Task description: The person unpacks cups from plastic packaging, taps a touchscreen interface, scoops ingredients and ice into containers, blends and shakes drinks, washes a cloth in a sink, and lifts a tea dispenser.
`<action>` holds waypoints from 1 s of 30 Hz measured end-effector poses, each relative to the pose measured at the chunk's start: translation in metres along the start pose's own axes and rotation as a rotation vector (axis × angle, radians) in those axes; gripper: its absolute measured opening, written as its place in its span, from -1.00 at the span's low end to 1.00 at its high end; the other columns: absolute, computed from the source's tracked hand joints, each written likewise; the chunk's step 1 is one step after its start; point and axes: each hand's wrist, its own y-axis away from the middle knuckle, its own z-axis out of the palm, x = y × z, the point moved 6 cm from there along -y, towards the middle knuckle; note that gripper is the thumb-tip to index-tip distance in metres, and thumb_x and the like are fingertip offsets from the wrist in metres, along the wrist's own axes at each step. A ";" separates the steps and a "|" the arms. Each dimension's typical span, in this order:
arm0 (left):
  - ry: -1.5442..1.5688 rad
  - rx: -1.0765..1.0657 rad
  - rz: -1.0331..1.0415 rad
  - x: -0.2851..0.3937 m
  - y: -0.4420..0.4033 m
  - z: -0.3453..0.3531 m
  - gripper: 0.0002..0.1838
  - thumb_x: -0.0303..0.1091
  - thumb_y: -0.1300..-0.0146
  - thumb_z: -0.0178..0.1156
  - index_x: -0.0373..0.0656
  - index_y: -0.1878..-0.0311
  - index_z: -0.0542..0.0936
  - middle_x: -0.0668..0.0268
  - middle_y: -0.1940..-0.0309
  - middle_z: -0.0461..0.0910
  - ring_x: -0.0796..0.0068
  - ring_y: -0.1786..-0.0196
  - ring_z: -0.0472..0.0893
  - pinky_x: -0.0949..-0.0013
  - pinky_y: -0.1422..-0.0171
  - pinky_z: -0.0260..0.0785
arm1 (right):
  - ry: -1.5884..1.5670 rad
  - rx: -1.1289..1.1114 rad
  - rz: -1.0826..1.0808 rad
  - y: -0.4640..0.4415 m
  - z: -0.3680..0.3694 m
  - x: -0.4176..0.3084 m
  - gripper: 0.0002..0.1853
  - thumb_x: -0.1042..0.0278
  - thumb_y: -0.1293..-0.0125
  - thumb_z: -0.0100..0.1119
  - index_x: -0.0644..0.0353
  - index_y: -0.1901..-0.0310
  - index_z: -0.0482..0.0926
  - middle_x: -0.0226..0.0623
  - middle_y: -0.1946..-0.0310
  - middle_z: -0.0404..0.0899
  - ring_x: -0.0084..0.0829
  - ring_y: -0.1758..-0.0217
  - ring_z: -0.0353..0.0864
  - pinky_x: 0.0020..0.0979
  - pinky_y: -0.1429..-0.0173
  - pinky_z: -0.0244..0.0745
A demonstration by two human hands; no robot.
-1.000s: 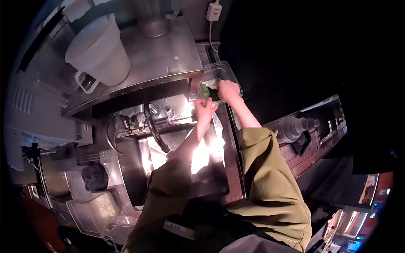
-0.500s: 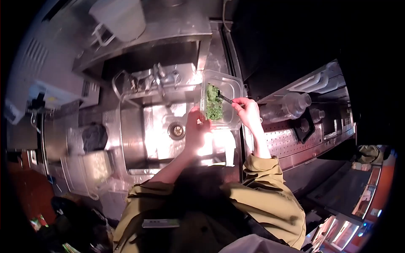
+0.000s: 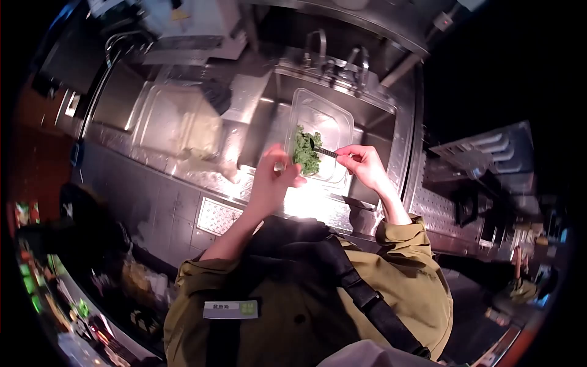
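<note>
A clear rectangular container (image 3: 333, 116) is over the sink, with chopped green leaves (image 3: 307, 156) along its left side. My right hand (image 3: 362, 165) pinches the handle of a black utensil (image 3: 325, 151), whose far end rests among the leaves. My left hand (image 3: 275, 177) is at the container's lower left side, fingers curled near its rim. Glare and blur hide whether those fingers grip the edge.
Behind the container are the sink's faucets (image 3: 361, 64). A clear tub (image 3: 177, 119) and a dark cloth (image 3: 216, 96) lie on the counter at left. A perforated metal surface (image 3: 437, 211) and a rack (image 3: 489, 150) stand at right.
The view has turned, and the container with the leaves has moved left, from the sink's right edge to over the basin. Both hands moved with it; the utensil stays in my right hand.
</note>
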 end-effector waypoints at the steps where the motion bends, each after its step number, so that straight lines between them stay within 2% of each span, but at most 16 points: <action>1: 0.016 0.030 0.002 0.004 0.004 -0.014 -0.84 -0.59 -0.09 0.10 -0.26 0.40 0.28 0.20 0.11 0.20 0.40 0.36 0.58 0.51 0.39 0.54 | -0.007 -0.032 -0.013 -0.006 0.012 -0.004 -0.86 0.47 -0.12 0.15 0.30 0.27 0.57 -0.53 0.61 0.46 -0.75 0.59 0.30 -0.67 0.50 0.21; 3: -0.011 0.074 0.022 0.017 0.011 -0.035 -0.85 -0.59 -0.13 0.05 -0.26 0.42 0.26 0.22 0.14 0.21 0.39 0.39 0.58 0.52 0.39 0.54 | 0.030 -0.045 -0.083 -0.023 0.030 -0.015 -0.79 0.39 -0.08 0.14 0.28 0.25 0.57 -0.41 0.50 0.55 -0.69 0.56 0.38 -0.60 0.45 0.30; 5: -0.006 0.047 0.014 0.027 0.015 -0.054 -0.84 -0.59 -0.13 0.05 -0.26 0.42 0.25 0.24 0.15 0.22 0.40 0.40 0.59 0.52 0.38 0.53 | 0.028 -0.088 -0.088 -0.036 0.044 -0.025 -0.80 0.40 -0.08 0.15 0.27 0.25 0.57 -0.41 0.48 0.55 -0.68 0.51 0.40 -0.60 0.38 0.32; 6: 0.015 0.089 -0.024 0.031 0.018 -0.062 -0.84 -0.56 -0.15 0.04 -0.25 0.44 0.25 0.23 0.27 0.34 0.41 0.41 0.59 0.51 0.36 0.53 | 0.024 -0.093 -0.096 -0.041 0.049 -0.030 -0.80 0.40 -0.08 0.15 0.27 0.25 0.57 -0.42 0.48 0.56 -0.69 0.49 0.41 -0.60 0.37 0.33; 7: 0.049 0.110 -0.054 0.030 0.020 -0.071 -0.84 -0.55 -0.15 0.04 -0.24 0.44 0.25 0.23 0.33 0.37 0.41 0.41 0.59 0.50 0.36 0.53 | 0.020 -0.095 -0.102 -0.046 0.054 -0.034 -0.80 0.40 -0.08 0.16 0.27 0.25 0.57 -0.42 0.47 0.56 -0.69 0.48 0.41 -0.60 0.35 0.33; 8: 0.085 0.127 -0.085 0.029 0.021 -0.079 -0.84 -0.54 -0.16 0.03 -0.23 0.44 0.25 0.24 0.39 0.39 0.42 0.41 0.59 0.49 0.35 0.53 | -0.007 -0.096 -0.169 -0.051 0.058 -0.040 -0.85 0.51 -0.11 0.15 0.31 0.26 0.56 -0.51 0.60 0.46 -0.73 0.60 0.29 -0.67 0.50 0.21; 12: 0.125 0.172 -0.056 0.035 0.021 -0.097 -0.83 -0.49 -0.17 0.03 -0.21 0.46 0.25 0.26 0.56 0.44 0.43 0.42 0.60 0.46 0.34 0.52 | 0.010 -0.119 -0.182 -0.062 0.061 -0.069 -0.84 0.52 -0.10 0.14 0.31 0.25 0.56 -0.50 0.60 0.46 -0.74 0.60 0.30 -0.69 0.51 0.19; 15: 0.142 0.171 -0.046 0.039 0.019 -0.106 -0.83 -0.50 -0.17 0.04 -0.20 0.46 0.24 0.28 0.52 0.43 0.41 0.41 0.60 0.46 0.33 0.52 | 0.017 -0.160 -0.168 -0.067 0.064 -0.097 -0.84 0.49 -0.10 0.16 0.30 0.25 0.56 -0.50 0.59 0.47 -0.74 0.61 0.30 -0.70 0.52 0.17; 16: 0.157 0.170 -0.054 0.038 0.018 -0.110 -0.83 -0.48 -0.18 0.04 -0.19 0.45 0.24 0.29 0.51 0.43 0.39 0.40 0.60 0.45 0.33 0.52 | 0.012 -0.170 -0.149 -0.069 0.063 -0.104 -0.85 0.48 -0.07 0.16 0.30 0.30 0.57 -0.50 0.56 0.49 -0.74 0.55 0.33 -0.68 0.45 0.23; 21: 0.207 0.177 -0.072 0.030 0.014 -0.119 -0.85 -0.46 -0.19 0.04 -0.15 0.41 0.26 0.30 0.52 0.43 0.34 0.37 0.61 0.44 0.30 0.51 | 0.057 -0.207 -0.241 -0.082 0.069 -0.158 -0.83 0.51 -0.09 0.15 0.31 0.25 0.54 -0.47 0.59 0.45 -0.69 0.59 0.34 -0.67 0.52 0.20; 23: 0.236 0.172 -0.052 0.027 0.013 -0.118 -0.85 -0.47 -0.19 0.03 -0.16 0.41 0.26 0.30 0.52 0.44 0.33 0.36 0.61 0.44 0.30 0.52 | 0.060 -0.242 -0.344 -0.090 0.083 -0.188 -0.83 0.43 -0.10 0.15 0.29 0.27 0.55 -0.47 0.53 0.51 -0.71 0.54 0.36 -0.65 0.50 0.25; 25: 0.260 0.178 -0.050 0.026 0.013 -0.121 -0.86 -0.49 -0.19 0.02 -0.16 0.41 0.26 0.30 0.52 0.44 0.32 0.37 0.61 0.43 0.30 0.52 | 0.210 -0.146 -0.579 -0.094 0.112 -0.216 -0.80 0.48 -0.03 0.14 0.28 0.26 0.53 -0.40 0.48 0.51 -0.60 0.51 0.45 -0.59 0.48 0.30; 27: 0.289 0.186 -0.066 0.022 0.014 -0.121 -0.87 -0.51 -0.19 0.01 -0.17 0.42 0.27 0.31 0.52 0.42 0.33 0.38 0.61 0.42 0.30 0.52 | 0.813 0.109 -1.242 -0.086 0.160 -0.229 -0.75 0.50 0.09 0.11 0.24 0.27 0.52 -0.34 0.44 0.48 -0.45 0.48 0.50 -0.51 0.45 0.36; 29: 0.292 0.195 -0.079 0.023 0.015 -0.120 -0.88 -0.52 -0.18 0.00 -0.19 0.42 0.27 0.34 0.49 0.38 0.40 0.39 0.58 0.41 0.29 0.53 | 1.133 0.051 -1.408 -0.089 0.201 -0.218 -0.78 0.56 0.09 0.11 0.22 0.31 0.51 -0.31 0.36 0.46 -0.34 0.44 0.50 -0.48 0.42 0.39; 30: 0.292 0.201 -0.085 0.022 0.016 -0.120 -0.89 -0.53 -0.18 -0.01 -0.20 0.42 0.28 0.35 0.48 0.37 0.44 0.40 0.56 0.40 0.29 0.54 | 1.103 0.068 -1.404 -0.090 0.200 -0.220 -0.76 0.56 0.07 0.10 0.20 0.28 0.51 -0.33 0.37 0.47 -0.34 0.42 0.53 -0.47 0.42 0.43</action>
